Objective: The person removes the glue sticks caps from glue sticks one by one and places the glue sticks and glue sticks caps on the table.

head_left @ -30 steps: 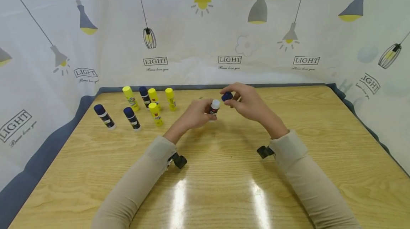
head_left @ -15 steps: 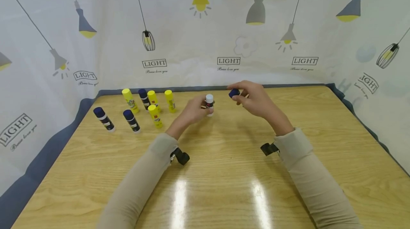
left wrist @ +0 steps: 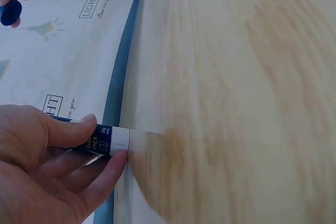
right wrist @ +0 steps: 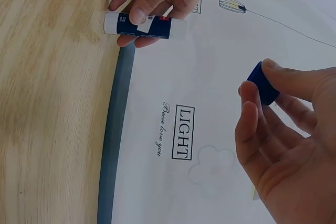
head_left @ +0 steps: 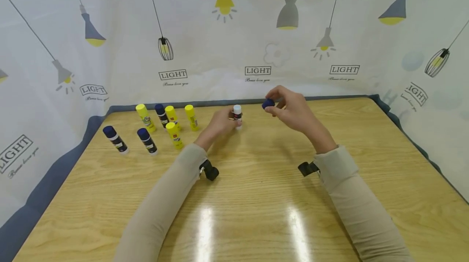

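My left hand (head_left: 221,124) grips an uncapped glue stick (head_left: 237,117) upright near the table's back edge. Its label is dark blue with "GLUE STICK" lettering, and its top and base are white. In the left wrist view the base (left wrist: 120,141) meets the tabletop or is very close to it. To the right, my right hand (head_left: 291,109) pinches a dark blue cap (head_left: 268,104) between thumb and fingers, raised above the table and apart from the stick. The right wrist view shows the cap (right wrist: 263,84) tilted, and the glue stick (right wrist: 144,25) in the other hand.
At the left of the wooden table (head_left: 256,205) stand several capped glue sticks, among them a blue-capped one (head_left: 115,140), another blue-capped one (head_left: 147,141) and a yellow one (head_left: 174,135). A white curtain (head_left: 220,50) printed with lamps hangs behind the table.
My left hand has lowered the glue stick and moved it back and slightly left, from tilted to upright. My right hand has drawn the cap away to the right and slightly up.
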The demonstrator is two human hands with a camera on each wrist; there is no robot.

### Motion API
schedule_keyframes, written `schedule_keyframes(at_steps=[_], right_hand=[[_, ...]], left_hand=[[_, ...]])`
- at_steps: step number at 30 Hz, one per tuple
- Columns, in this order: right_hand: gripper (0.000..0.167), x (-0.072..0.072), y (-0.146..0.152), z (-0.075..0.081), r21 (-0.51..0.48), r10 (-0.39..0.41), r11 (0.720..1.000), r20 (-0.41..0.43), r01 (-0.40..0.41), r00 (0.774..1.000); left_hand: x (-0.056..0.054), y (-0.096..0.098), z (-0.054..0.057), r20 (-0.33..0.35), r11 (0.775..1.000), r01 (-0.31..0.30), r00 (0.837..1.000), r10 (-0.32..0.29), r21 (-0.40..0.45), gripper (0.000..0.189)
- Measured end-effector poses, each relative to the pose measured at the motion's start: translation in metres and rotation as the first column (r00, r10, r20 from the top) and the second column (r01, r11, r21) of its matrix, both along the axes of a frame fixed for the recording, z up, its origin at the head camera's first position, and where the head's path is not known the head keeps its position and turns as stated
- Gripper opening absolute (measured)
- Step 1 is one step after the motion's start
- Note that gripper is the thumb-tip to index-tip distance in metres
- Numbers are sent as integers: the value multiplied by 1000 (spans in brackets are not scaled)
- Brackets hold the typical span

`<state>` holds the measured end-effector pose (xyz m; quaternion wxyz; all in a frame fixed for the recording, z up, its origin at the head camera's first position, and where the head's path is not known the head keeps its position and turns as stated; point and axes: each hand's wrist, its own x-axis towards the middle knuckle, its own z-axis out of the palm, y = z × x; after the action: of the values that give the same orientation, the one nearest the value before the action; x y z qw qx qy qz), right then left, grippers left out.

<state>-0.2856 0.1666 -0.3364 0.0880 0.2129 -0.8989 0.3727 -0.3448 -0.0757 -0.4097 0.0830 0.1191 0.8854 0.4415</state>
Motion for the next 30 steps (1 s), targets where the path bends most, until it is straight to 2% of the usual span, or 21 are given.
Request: schedule_keyframes(at_steps=[5, 10, 15, 17, 21, 23, 26, 28, 30], right_hand=[[30, -2, 4, -1, -11, -24, 1000, 25, 24, 999], [28, -6, 10, -3, -15, -46, 999, 33, 47, 998], [27, -13, 21, -9, 13, -81, 997, 13, 81, 997], [27, -15, 27, -11, 18, -99, 995, 26, 99, 995], [27, -19, 38, -15, 32, -136, 991, 72, 134, 988], [28, -20, 43, -17, 42, -152, 988, 94, 148, 984], [30, -24, 50, -19, 63, -169, 985, 132, 162, 977], [34, -26, 54, -21, 79, -176, 983, 164, 165, 971], [36, -28, 57, -25, 88, -183, 982, 203, 168, 962]], left_hand=[[2, -2, 0, 9, 1000, -6, 1000, 6, -9, 42], [13, -11, 2, 56, 999, -35, 998, 37, -39, 52], [31, -22, 5, 77, 996, -3, 997, 10, -91, 59], [40, -26, 7, 79, 993, 13, 997, -4, -117, 60], [61, -35, 13, 82, 994, 23, 996, -14, -111, 59], [72, -39, 16, 48, 994, 17, 999, -12, -104, 57], [86, -47, 22, -44, 997, -14, 999, 11, -73, 51], [95, -53, 27, -116, 998, -40, 993, 35, -42, 46], [103, -61, 32, -203, 998, -68, 977, 64, -13, 41]])
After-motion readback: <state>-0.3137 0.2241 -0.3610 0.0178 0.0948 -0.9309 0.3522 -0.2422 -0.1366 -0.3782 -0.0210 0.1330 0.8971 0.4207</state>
